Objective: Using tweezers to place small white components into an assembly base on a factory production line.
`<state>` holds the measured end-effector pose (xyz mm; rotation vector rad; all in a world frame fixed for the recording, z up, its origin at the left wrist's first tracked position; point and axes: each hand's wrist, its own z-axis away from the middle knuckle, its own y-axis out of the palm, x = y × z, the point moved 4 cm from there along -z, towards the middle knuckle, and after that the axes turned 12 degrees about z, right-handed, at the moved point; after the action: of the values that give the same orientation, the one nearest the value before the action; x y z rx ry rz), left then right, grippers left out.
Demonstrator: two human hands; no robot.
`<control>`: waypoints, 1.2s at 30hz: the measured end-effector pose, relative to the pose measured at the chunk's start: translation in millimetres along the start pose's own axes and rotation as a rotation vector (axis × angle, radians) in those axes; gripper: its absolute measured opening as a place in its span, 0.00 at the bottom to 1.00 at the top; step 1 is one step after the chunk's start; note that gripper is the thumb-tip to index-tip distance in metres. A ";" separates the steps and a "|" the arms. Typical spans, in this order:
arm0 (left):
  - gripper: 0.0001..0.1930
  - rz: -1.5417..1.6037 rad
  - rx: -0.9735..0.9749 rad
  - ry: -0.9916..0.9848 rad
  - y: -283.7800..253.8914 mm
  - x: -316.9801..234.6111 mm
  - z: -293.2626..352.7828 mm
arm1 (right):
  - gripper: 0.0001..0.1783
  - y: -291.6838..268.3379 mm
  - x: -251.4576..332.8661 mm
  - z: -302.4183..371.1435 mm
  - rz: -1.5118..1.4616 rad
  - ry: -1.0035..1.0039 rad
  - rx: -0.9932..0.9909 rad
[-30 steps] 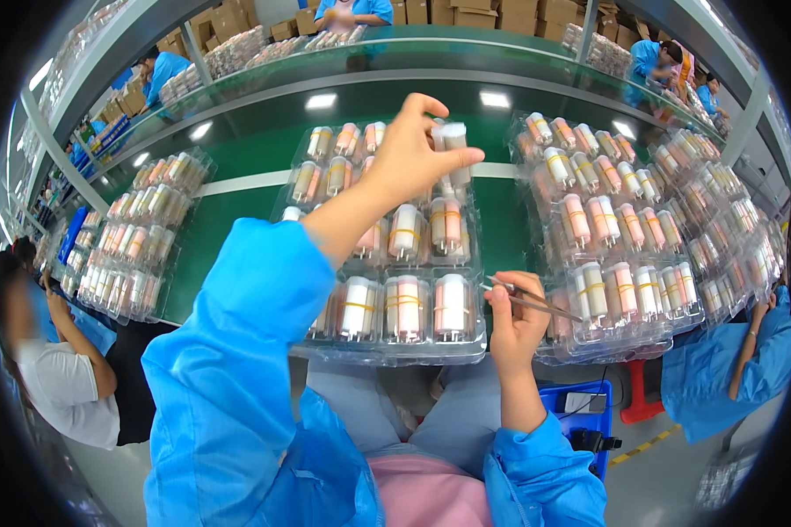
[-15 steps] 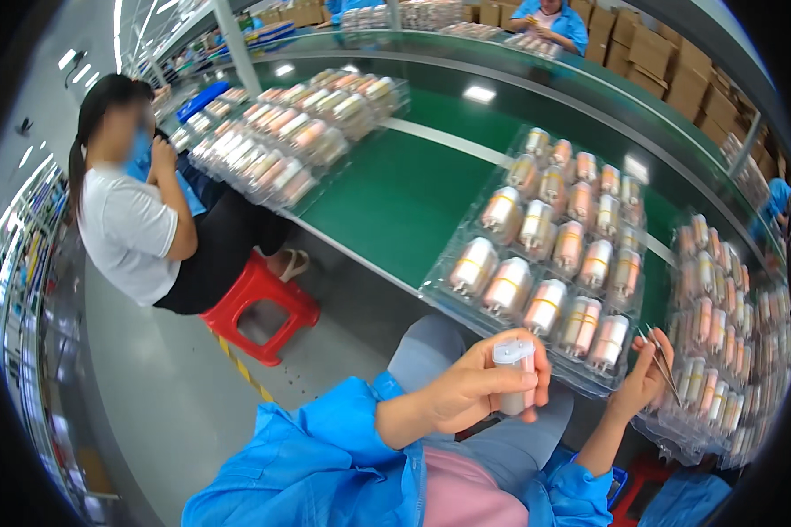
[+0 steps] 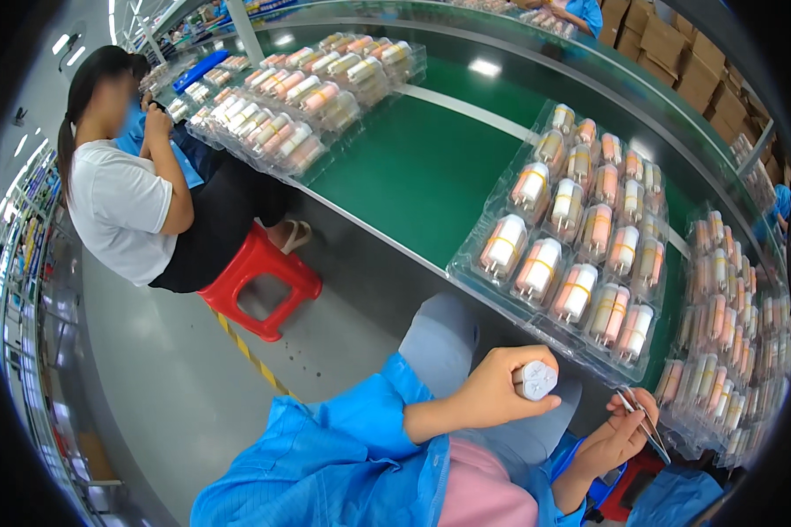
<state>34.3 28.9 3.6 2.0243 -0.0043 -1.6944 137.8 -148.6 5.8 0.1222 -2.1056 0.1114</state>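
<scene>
Stretching ahead: green conveyor belt (image 3: 413, 176), factory hall.

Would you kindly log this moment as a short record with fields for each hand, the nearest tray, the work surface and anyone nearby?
Left hand: left hand holds a white cylindrical part, end face toward the camera
Right hand: right hand pinches metal tweezers
Nearest tray: clear plastic tray of white-and-pink cylinders, one front slot vacant
Work surface: green conveyor belt, more filled trays on it
Nearby: a person in a white shirt sits on a red stool
</scene>
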 end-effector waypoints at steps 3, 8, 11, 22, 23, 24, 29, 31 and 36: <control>0.09 0.027 -0.037 0.020 2.0 4.4 0.2 | 0.14 4.9 -1.5 9.2 -0.030 0.101 0.062; 0.09 -0.097 -0.131 0.175 -0.2 0.9 0.8 | 0.15 30.6 13.7 8.6 -0.064 0.055 0.233; 0.11 -0.199 -0.095 0.229 4.5 -2.6 -0.3 | 0.17 38.2 33.8 7.7 -0.121 0.065 0.278; 0.12 -0.206 -0.004 0.195 13.0 2.5 -0.1 | 0.11 47.3 53.9 4.2 -0.012 -0.057 0.539; 0.12 -0.211 0.012 0.196 13.1 2.6 0.0 | 0.11 49.0 54.1 2.2 0.005 -0.086 0.551; 0.12 -0.216 0.027 0.198 13.2 2.5 0.2 | 0.11 50.8 54.2 0.2 0.021 -0.116 0.565; 0.11 -0.194 0.131 0.138 15.6 -1.2 0.9 | 0.10 54.8 56.7 -5.7 0.064 -0.168 0.634; 0.11 -0.173 0.162 0.114 16.5 -1.7 1.2 | 0.10 55.9 56.1 -6.2 0.054 -0.179 0.651; 0.11 -0.108 0.208 0.053 16.3 0.0 2.8 | 0.09 56.3 56.0 -7.3 0.037 -0.153 0.684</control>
<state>36.7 13.6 9.3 2.2578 -0.0568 -1.7685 108.0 -94.2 55.9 0.5110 -2.1389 0.8657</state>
